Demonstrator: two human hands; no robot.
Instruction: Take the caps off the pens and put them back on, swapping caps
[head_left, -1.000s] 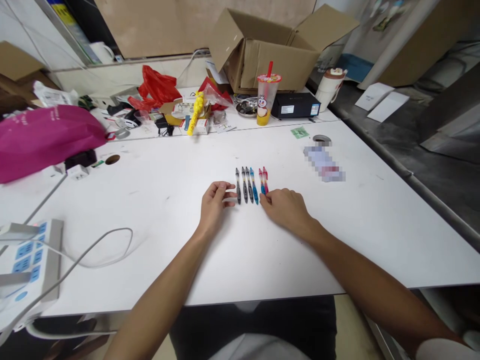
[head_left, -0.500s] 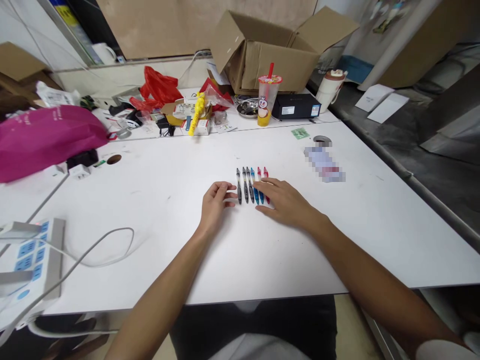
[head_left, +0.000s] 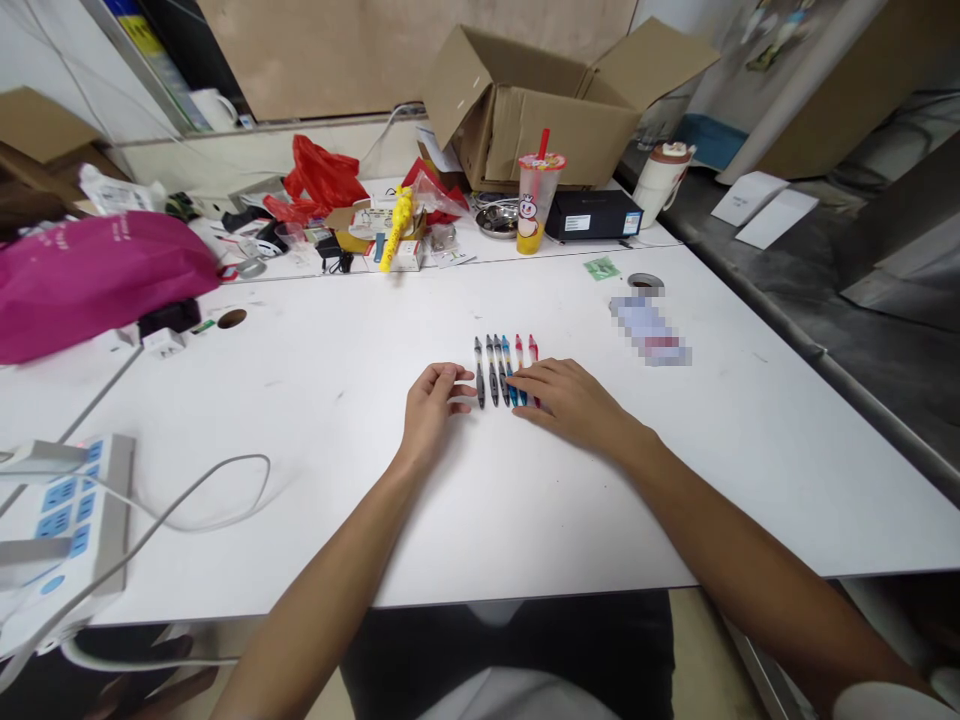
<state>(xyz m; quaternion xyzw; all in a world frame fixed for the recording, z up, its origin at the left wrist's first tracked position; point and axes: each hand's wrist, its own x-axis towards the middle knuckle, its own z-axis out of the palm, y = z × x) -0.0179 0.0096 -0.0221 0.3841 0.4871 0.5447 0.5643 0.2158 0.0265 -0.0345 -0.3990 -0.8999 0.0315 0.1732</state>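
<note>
Several click pens lie side by side on the white table (head_left: 345,480), their tips toward me. At the left end of the row is a black pen (head_left: 480,370), with the fingertips of my left hand (head_left: 433,400) at its side. That hand rests on its edge, fingers loosely bent and apart. Two more black pens (head_left: 493,372) lie close together, next to a blue pen (head_left: 507,352). My right hand (head_left: 566,400) reaches over the lower ends of the blue and red pens (head_left: 534,347), fingers stretched leftward and thumb apart, partly hiding them.
Behind the pens stand a drink cup with a red straw (head_left: 529,200), a black box (head_left: 592,215), a large open carton (head_left: 562,130) and a white bottle (head_left: 660,185). A tape roll (head_left: 645,281) lies at right. A power strip (head_left: 105,520) with cables sits at left.
My right thumb has drawn up nearer to its fingers, and the fingers cover more of the blue pens. My left hand stays about where it was. The view has shifted slightly.
</note>
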